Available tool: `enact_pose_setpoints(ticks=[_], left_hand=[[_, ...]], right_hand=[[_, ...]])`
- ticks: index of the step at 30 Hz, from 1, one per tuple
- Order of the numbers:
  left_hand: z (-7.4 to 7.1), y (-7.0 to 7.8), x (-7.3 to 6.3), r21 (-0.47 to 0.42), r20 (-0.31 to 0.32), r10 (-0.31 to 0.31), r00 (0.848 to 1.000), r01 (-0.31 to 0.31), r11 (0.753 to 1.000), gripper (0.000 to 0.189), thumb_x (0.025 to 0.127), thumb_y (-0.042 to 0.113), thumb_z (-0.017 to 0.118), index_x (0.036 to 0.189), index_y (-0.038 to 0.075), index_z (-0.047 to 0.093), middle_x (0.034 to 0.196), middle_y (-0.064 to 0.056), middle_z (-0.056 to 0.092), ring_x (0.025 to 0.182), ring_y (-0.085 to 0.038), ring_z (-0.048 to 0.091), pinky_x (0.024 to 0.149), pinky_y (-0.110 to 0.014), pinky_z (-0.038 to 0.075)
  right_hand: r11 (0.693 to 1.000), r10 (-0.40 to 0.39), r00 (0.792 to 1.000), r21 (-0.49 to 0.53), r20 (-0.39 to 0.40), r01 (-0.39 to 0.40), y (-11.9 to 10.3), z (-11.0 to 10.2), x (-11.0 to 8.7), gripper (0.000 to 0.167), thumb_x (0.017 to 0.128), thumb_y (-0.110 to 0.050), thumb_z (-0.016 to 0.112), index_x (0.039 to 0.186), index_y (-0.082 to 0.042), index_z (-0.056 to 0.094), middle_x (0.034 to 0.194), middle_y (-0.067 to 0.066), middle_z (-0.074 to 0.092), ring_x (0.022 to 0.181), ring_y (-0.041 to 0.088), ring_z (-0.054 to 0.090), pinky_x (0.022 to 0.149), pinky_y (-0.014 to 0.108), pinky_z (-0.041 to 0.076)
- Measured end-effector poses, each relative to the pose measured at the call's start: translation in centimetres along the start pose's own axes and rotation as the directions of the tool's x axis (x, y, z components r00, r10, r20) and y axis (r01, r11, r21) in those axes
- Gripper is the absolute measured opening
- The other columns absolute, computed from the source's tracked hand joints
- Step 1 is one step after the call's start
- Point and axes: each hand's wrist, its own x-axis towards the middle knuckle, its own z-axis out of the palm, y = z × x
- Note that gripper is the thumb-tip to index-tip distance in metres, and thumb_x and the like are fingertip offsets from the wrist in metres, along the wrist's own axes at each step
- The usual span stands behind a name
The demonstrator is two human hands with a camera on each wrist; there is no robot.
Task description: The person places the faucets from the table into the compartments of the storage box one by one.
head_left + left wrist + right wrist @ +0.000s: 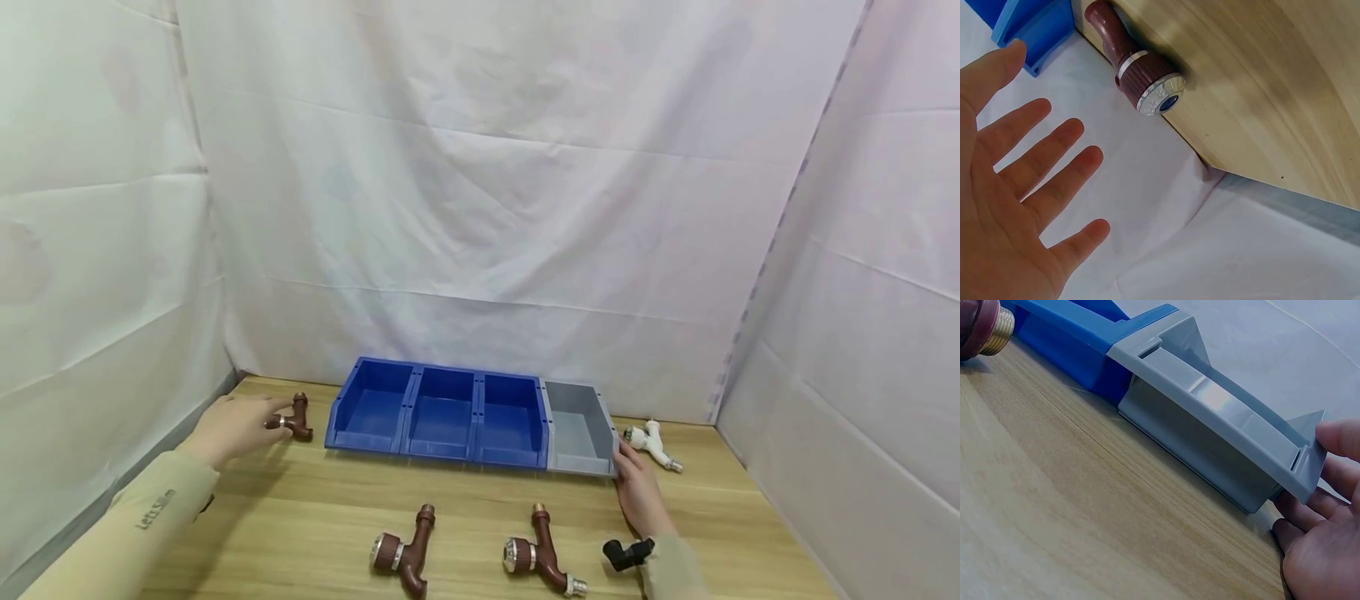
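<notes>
My left hand reaches toward a brown faucet on the table at the far left. In the left wrist view its fingers are spread and apart from the faucet's ribbed knob. My right hand is at the outer right side of a grey bin. Seen from the right wrist, the thumb touches the bin's side wall near its upper corner, and the other fingers lie lower, by the overhanging front edge. Three blue bins stand in a row joined to the grey one.
Two more brown faucets, one left and one right, lie at the front. A black fitting is by my right wrist. A white faucet lies right of the grey bin. White cloth walls enclose the wooden table.
</notes>
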Motion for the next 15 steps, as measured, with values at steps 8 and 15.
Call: enact_pose_setpoints(ticks=[8, 15], left_hand=[[-0.4, -0.7, 0.7, -0.012, 0.026, 0.009, 1.0, -0.009, 1.0, 0.051, 0.081, 0.034, 0.074, 0.123, 0.006, 0.066, 0.108, -0.015, 0.069, 0.096, -0.04, 0.064, 0.077, -0.063, 0.043], [-0.1, -0.6, 1.3, -0.03, 0.031, 0.04, 0.999, -0.039, 0.999, 0.045, 0.079, 0.031, 0.078, 0.118, 0.013, 0.068, 0.099, -0.006, 0.071, 0.085, -0.03, 0.066, 0.071, -0.054, 0.049]], right_hand=[[1.0, -0.015, 1.0, -0.005, -0.003, 0.015, 0.0, 0.2, 0.1, 0.06, 0.106, -0.011, 0.037, 0.153, 0.003, 0.005, 0.16, 0.015, 0.003, 0.146, 0.025, 0.003, 0.115, 0.036, 0.013], [1.0, -0.018, 1.0, -0.021, -0.016, 0.018, -0.1, 0.2, 0.0, 0.06, 0.106, -0.013, 0.039, 0.153, 0.005, 0.005, 0.16, 0.016, 0.004, 0.146, 0.026, 0.003, 0.115, 0.037, 0.011]])
